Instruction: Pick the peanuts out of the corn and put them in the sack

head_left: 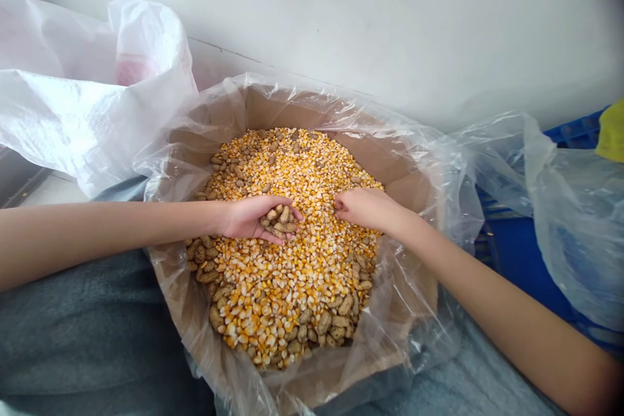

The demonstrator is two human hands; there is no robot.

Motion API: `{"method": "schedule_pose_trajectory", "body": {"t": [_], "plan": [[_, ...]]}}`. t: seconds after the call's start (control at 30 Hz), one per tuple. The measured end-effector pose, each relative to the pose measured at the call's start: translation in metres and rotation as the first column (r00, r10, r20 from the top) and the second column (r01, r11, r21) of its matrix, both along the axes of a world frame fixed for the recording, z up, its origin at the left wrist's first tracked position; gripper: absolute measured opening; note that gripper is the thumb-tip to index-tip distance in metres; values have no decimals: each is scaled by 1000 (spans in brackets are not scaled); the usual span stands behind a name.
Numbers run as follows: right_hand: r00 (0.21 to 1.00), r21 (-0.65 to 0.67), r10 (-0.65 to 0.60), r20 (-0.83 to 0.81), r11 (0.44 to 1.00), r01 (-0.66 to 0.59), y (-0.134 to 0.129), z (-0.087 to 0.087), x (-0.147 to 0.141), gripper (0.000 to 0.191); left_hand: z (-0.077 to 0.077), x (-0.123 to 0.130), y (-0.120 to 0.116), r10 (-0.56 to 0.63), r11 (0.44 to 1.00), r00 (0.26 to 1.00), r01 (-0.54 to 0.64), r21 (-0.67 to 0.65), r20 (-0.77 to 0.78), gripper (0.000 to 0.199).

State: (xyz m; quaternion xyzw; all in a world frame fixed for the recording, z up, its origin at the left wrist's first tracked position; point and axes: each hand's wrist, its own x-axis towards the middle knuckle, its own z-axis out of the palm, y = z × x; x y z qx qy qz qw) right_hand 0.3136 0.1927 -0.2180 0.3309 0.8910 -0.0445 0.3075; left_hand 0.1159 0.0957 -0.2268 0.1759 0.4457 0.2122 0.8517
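Note:
My left hand [242, 216] is cupped palm up over the corn kernels [273, 279], cradling a small heap of unshelled peanuts [279, 222]. To its right, my right hand [363, 208] is closed just at the surface of the corn, knuckles up and fingers curled under. What its fingertips hold, if anything, is hidden. The yellow and white corn fills much of a cardboard box [409, 185] lined with clear plastic [390, 312]. More loose peanuts [336, 322] lie among the kernels, mostly along the near edge and the left side.
A white woven sack [73, 110] slumps at the left, touching the box's liner. On the right stands a blue plastic crate [521, 260] with clear plastic sheeting [580, 227] draped over it and something yellow [611, 131] behind. A pale wall [365, 19] rises behind the box.

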Motion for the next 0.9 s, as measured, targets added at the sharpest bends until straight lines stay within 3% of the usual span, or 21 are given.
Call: {"method": "schedule_pose_trajectory", "body": {"t": [0.33,0.47,0.57,0.63,0.73,0.9], "plan": [[1000,105,18,-9,994,-17,-4,-13,-4,27,2,0,0,-1,1000,1000,1,4,-23,24],[999,94,-39,-34,995,42,-2,3,-1,23,1,0,0,-13,1000,1000,13,15,-28,24],[977,146,-96,-190,981,125,-7,22,-4,21,2,0,1,-24,1000,999,24,8,-25,25],[925,147,-78,-371,979,141,-16,33,-10,18,1,0,1,-30,1000,999,30,1,-24,26],[790,71,21,-613,997,28,-34,41,-22,14,0,1,1,-23,1000,1000,23,3,-10,26],[670,23,130,-731,986,-166,-60,37,-38,14,-1,2,1,13,1000,1000,-13,10,-11,23]]}}
